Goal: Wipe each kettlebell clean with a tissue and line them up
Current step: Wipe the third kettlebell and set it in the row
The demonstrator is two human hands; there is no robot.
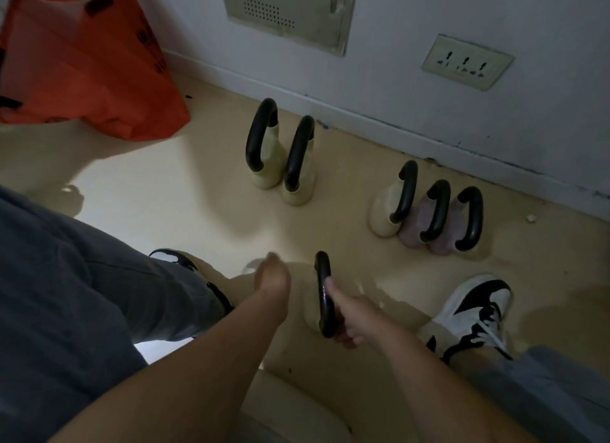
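A cream kettlebell [312, 314] with a black handle stands on the floor between my feet. My right hand [348, 317] grips its handle from the right. My left hand [272, 282] is blurred just left of it, closed around a pale tissue [251, 266] that shows faintly beyond the fingers. Two cream kettlebells [269, 165] [298, 185] stand side by side near the wall. To the right, one cream kettlebell [384, 211] and two mauve kettlebells [414, 228] [445, 234] stand in a close row.
An orange bag [85, 63] lies at the back left. The wall has a metal panel [287, 10] and a socket plate [467, 63]. My black-and-white shoes [472, 314] [185, 261] flank the near kettlebell. A small white scrap [530, 218] lies by the skirting.
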